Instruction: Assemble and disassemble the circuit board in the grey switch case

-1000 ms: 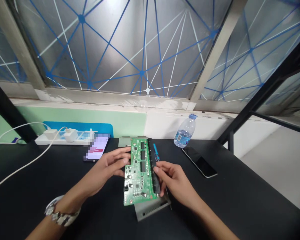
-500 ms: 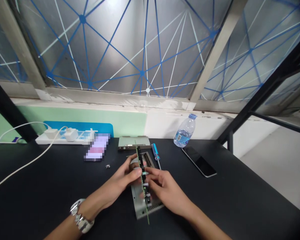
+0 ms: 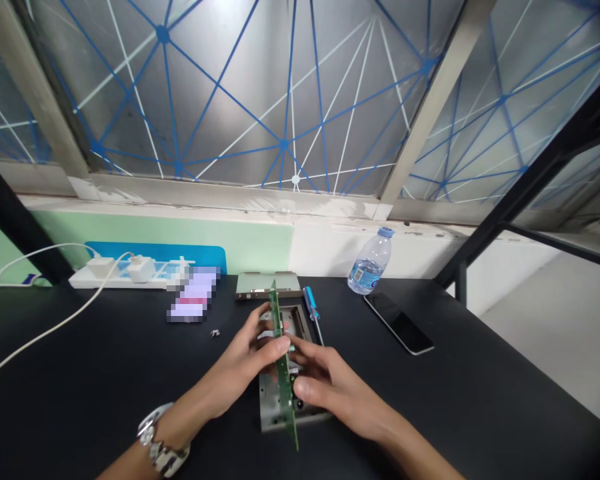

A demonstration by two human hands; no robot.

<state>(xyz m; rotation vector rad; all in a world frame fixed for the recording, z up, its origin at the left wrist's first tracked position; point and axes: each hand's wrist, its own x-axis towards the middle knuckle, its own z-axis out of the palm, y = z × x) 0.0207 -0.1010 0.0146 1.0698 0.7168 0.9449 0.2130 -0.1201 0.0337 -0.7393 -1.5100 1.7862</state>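
A long green circuit board stands on edge between my hands, above an open grey metal case on the black table. My left hand, with a watch at its wrist, grips the board from the left, the thumb lying over its near face. From the right, my right hand closes on the board's component side, its fingers partly hidden behind the board. Just beyond the case lies a screwdriver with a blue handle. A flat metal cover rests behind it.
Several small screws lie left of the case. A phone with a blurred screen leans near a white power strip with cables. To the right are a water bottle and a dark phone.
The circuit board has turned so that more of its green face shows and less of its component side. My right thumb has shifted slightly nearer the board. The other things stay put.
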